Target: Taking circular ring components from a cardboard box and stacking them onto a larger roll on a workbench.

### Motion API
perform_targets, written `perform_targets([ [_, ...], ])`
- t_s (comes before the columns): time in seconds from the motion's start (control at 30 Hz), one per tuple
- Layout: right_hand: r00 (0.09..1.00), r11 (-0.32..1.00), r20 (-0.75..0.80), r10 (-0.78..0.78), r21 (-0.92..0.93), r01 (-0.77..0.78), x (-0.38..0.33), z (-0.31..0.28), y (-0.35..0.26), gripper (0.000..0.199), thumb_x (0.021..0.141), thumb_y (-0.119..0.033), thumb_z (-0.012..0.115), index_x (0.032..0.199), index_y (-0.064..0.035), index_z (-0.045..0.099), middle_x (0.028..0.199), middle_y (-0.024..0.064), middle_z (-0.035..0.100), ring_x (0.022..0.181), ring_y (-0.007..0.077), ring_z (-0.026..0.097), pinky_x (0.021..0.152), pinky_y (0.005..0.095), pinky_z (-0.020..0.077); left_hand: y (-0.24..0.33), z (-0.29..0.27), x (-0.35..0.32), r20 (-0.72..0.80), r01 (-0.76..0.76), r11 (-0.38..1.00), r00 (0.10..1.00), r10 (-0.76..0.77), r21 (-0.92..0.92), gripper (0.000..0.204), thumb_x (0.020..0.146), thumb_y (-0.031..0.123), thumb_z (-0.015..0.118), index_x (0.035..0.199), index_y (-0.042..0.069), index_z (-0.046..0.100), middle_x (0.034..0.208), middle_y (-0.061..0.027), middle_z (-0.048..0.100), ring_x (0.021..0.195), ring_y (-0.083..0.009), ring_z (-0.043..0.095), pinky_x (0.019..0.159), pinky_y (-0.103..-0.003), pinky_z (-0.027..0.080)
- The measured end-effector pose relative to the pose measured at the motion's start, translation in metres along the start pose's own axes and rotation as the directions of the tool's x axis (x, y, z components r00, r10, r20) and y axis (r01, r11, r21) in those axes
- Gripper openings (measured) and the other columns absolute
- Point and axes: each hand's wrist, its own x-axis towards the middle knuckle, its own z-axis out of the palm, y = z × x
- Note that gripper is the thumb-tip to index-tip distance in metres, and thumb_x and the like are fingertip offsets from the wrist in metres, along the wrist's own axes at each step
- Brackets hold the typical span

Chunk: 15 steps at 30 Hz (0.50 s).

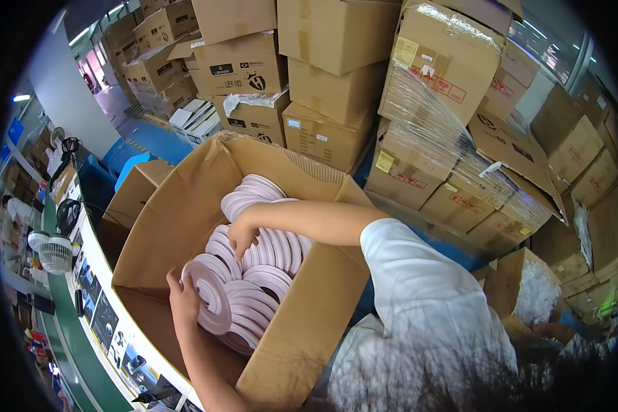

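Several pale pinkish-white ring-shaped plastic discs point(271, 244) stand on edge in rows inside a big open cardboard box point(316, 323). At the near left of the rows, my left hand point(184, 292) is closed on the rim of one disc point(209, 299), which is tilted with its broad ringed face showing. My right hand point(244, 232) reaches across from the right, over the middle of the rows. Its fingers are loosely curved downward and apart, close to the discs, and I see nothing held in them. Whether its fingertips touch a disc is hard to make out.
Stacked cardboard cartons point(343, 41) rise behind the box, some in clear wrap point(426, 103). Left of the box runs a long green-topped workbench point(82, 371) with a small white fan point(53, 253). An open carton with clear plastic point(539, 292) stands at the right.
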Motion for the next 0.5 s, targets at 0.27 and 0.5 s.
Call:
perform_targets([
  [0.27,0.980,0.939,0.065,-0.188,0.306,0.160,-0.001,0.021,-0.033,0.072,0.081,-0.064,0.055,0.116,-0.0005,0.058,0.108,0.0172,0.062,0.093,0.0271,0.064,0.081,0.0385,0.0527,-0.020,0.031,0.012,0.233,0.259,0.663,0.964,-0.130,-0.703,0.044,0.096,0.028,0.046,0.132,0.007,0.033,0.101,-0.0128,0.054,0.076,-0.0199,0.059,0.064,-0.032,0.053],
  [0.5,0.946,0.915,0.043,-0.320,0.273,0.297,0.006,0.024,-0.031,0.072,0.080,-0.063,0.059,0.107,0.0036,0.063,0.097,0.0159,0.066,0.090,0.0235,0.065,0.079,0.0359,0.0539,-0.024,0.040,0.009,0.315,0.330,0.553,0.941,-0.125,-0.765,0.053,0.093,0.020,0.055,0.133,0.010,0.023,0.095,-0.0139,0.048,0.079,-0.0263,0.060,0.068,-0.040,0.057],
])
